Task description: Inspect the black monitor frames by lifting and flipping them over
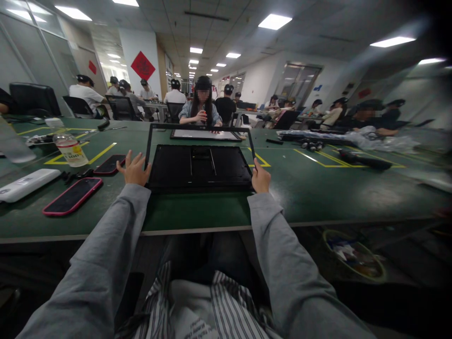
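Observation:
I hold a thin black rectangular frame (226, 128), like a monitor bezel, tilted up by its two sides. My left hand (136, 170) is at its left side, thumb against the edge and the other fingers spread outward. At the right side, my right hand (261, 178) is closed around the edge, thumb upward. Through the frame's opening shows a black panel (169, 165), like a monitor back cover, lying on the green table (197, 212). Two metal strips run along its middle. Whether the frame's lower edge touches the panel I cannot tell.
Left lie a pink-edged phone (73, 197), another phone (108, 164), a white power bank (30, 184) and a bottle (70, 148). Across the table a person (201, 106) sits behind a pale flat panel (206, 135). A dark power tool (365, 160) and plastic wrap (381, 140) lie right.

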A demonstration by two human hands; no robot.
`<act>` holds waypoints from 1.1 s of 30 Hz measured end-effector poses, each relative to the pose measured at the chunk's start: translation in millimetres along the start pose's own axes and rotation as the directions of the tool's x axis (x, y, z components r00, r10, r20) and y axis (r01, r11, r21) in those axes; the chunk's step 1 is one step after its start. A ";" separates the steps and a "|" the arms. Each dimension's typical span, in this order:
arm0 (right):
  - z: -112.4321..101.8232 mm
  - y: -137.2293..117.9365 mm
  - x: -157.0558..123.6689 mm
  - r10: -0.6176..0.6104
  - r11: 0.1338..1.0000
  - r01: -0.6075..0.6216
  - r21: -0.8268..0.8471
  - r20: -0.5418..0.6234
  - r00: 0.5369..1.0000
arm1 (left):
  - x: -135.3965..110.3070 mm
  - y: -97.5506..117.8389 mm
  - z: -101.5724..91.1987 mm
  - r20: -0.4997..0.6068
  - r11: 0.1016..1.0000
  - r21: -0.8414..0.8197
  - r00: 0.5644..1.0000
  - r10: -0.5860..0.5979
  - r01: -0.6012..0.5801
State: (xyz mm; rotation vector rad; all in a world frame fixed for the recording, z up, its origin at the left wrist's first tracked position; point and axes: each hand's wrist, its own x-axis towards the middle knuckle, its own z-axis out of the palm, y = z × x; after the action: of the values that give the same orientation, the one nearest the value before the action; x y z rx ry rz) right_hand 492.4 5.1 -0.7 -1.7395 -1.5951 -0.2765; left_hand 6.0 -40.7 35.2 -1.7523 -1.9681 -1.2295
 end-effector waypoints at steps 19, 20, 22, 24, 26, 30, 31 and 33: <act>13.3 17.4 -0.7 0.097 0.992 -0.113 0.055 0.239 0.966 | 10.2 -43.9 35.7 0.420 0.968 0.183 0.876 -0.237 0.174; 13.1 16.9 -0.9 0.104 0.991 -0.121 0.061 0.227 0.968 | 11.2 -45.2 35.3 0.429 0.971 0.157 0.873 -0.234 0.182; 13.4 16.6 -1.3 0.116 0.988 -0.133 0.071 0.208 0.971 | 13.2 -47.6 34.8 0.450 0.970 0.103 0.860 -0.242 0.219; 15.1 17.6 -1.4 0.111 0.987 -0.131 0.089 0.201 0.973 | 15.2 -49.2 34.0 0.461 0.959 0.043 0.845 -0.269 0.281; 17.7 19.5 -1.1 0.093 0.987 -0.116 0.112 0.197 0.976 | 16.9 -49.2 31.6 0.489 0.922 -0.056 0.815 -0.310 0.384; 22.2 22.3 0.8 0.072 0.986 -0.097 0.133 0.185 0.980 | 18.6 -44.1 20.7 0.667 0.713 -0.282 0.665 -0.336 0.642; 22.7 22.2 1.4 0.073 0.987 -0.097 0.130 0.176 0.982 | 18.5 -41.9 17.9 0.695 0.667 -0.307 0.639 -0.330 0.679; 22.6 20.9 2.6 0.088 0.988 -0.104 0.114 0.134 0.987 | 17.8 -36.3 15.0 0.719 0.608 -0.346 0.618 -0.318 0.715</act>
State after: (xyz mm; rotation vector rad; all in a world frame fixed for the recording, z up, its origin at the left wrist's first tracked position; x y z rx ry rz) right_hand 505.1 22.8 -22.7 -1.7637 -1.5780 -0.0205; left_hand -26.1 -15.1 22.2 -2.0765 -2.9106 -1.8652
